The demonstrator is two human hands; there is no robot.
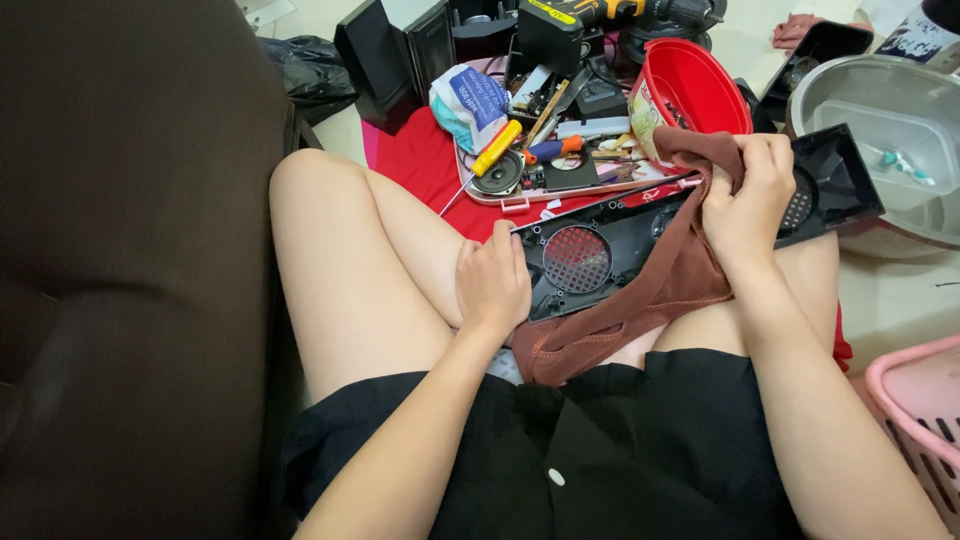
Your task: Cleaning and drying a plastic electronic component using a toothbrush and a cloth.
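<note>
The long black plastic speaker panel, with its round red mesh grille, lies across the seated person's bare thighs, its long axis running from lower left up to the right, so that each end sits under one hand. Draped over the middle of the panel is a brown cloth, which trails down off the panel's near edge toward the black shorts.

Left of the panel, a dark brown sofa fills that side of the view. Beyond the panel's far edge a red cloth covers the floor, and on it sits a shallow pink tray cluttered with small parts, a loose round speaker driver and a yellow-handled screwdriver. Farther beyond the panel stands a red plastic bowl, and to the panel's right a large steel basin; a pink slatted basket sits nearer, below the panel's right end.

The left hand is curled closed around the panel's lower left end, steadying it. The right hand is at the upper right end, fingers pinched shut on a bunched fold of the brown cloth, pressing it against the panel.
</note>
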